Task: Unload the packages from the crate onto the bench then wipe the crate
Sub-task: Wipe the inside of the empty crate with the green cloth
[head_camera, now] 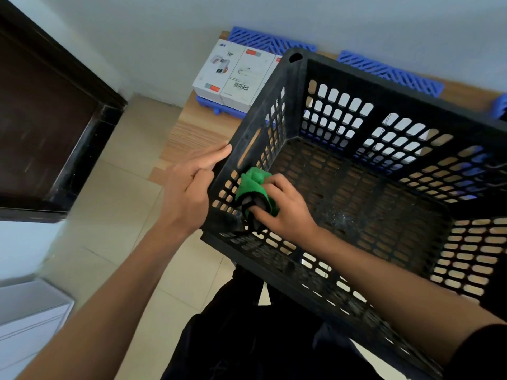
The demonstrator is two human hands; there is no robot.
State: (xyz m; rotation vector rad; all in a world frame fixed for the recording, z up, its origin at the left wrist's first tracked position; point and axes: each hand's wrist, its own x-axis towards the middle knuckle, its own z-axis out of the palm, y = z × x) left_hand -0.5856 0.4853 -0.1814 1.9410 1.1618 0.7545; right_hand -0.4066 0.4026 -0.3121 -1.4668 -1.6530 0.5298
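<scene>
Inside the crate (384, 187), the right hand (285, 207) grips a green cloth (253, 185) against its left wall.

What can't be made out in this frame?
- Head view: right hand fingers partly buried in green cloth.
- White packages: print too small to read; black crate wall hides some, so no count.
- Crate's right side cut off by frame edge.
- Left hand palm hidden.

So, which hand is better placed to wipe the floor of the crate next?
The right hand. It already grips the green cloth inside the black crate, at the near-left corner, just above the floor. The left hand is outside, steadying the left wall with straight fingers.
</scene>
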